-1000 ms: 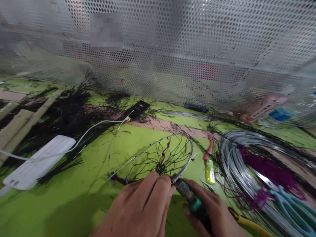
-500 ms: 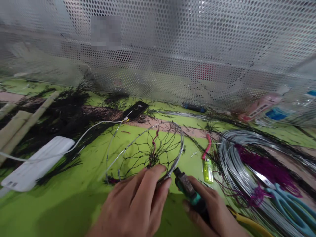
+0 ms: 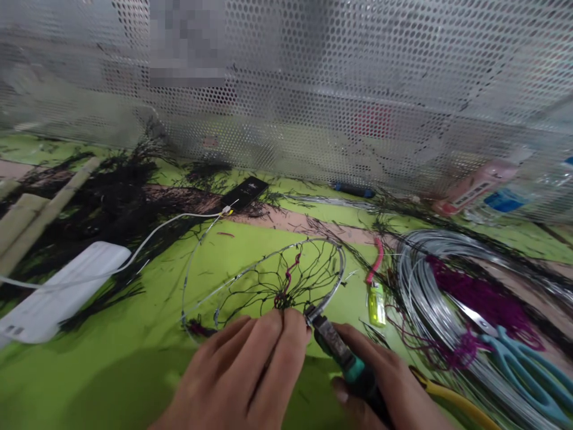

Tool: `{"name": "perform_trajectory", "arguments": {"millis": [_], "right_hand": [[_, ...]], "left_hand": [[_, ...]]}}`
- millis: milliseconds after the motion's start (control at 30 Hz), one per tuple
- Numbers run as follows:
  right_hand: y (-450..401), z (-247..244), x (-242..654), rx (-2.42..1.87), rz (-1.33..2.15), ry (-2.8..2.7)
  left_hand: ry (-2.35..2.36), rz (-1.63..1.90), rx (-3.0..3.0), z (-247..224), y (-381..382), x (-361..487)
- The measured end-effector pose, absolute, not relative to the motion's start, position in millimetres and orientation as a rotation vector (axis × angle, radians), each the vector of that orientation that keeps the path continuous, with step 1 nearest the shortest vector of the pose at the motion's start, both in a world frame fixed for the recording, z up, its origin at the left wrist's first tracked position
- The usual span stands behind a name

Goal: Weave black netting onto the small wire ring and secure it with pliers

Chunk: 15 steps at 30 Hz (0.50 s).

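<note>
Over a green surface, my left hand (image 3: pixel 250 370) is closed on the near rim of a bent wire hoop (image 3: pixel 342 269). Black knotted netting (image 3: pixel 313 269) is strung across the hoop, gathered toward a dark knot, with a short dark-pink cord (image 3: pixel 289 272) at its middle. My right hand (image 3: pixel 389 373) is wrapped round pliers (image 3: pixel 338 349) with teal and black handles. Their jaws meet the hoop's rim right beside my left fingertips. Whether the jaws are fully closed is hard to see. My left fingers hide part of the rim.
To the right lie a wire coil (image 3: pixel 412 269), purple netting (image 3: pixel 487 304), blue-handled scissors (image 3: pixel 528 370), a yellow-handled tool (image 3: pixel 456 406) and a green lighter (image 3: pixel 376 304). A white power bank (image 3: pixel 67 292) and black phone (image 3: pixel 245 194) are leftward. A perforated metal panel (image 3: pixel 286 107) stands behind.
The plier jaws have come from just beside the rim onto it. The hoop has shifted slightly right and toward me, and my left fingers have moved closer together.
</note>
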State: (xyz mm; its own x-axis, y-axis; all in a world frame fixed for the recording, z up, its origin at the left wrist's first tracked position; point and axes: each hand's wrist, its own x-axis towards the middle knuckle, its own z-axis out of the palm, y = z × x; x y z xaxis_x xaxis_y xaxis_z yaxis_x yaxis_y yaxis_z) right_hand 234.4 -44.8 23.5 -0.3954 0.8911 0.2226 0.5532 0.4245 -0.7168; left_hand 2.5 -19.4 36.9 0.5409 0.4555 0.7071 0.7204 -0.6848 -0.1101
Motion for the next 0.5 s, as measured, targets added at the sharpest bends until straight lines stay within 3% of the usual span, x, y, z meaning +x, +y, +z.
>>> {"name": "perform_trajectory", "arguments": {"millis": [500], "right_hand": [[-25,4,232,-1.043,0.67,-2.176]], "left_hand": [[-1.197,-1.148,-2.361,36,-26,13]]}}
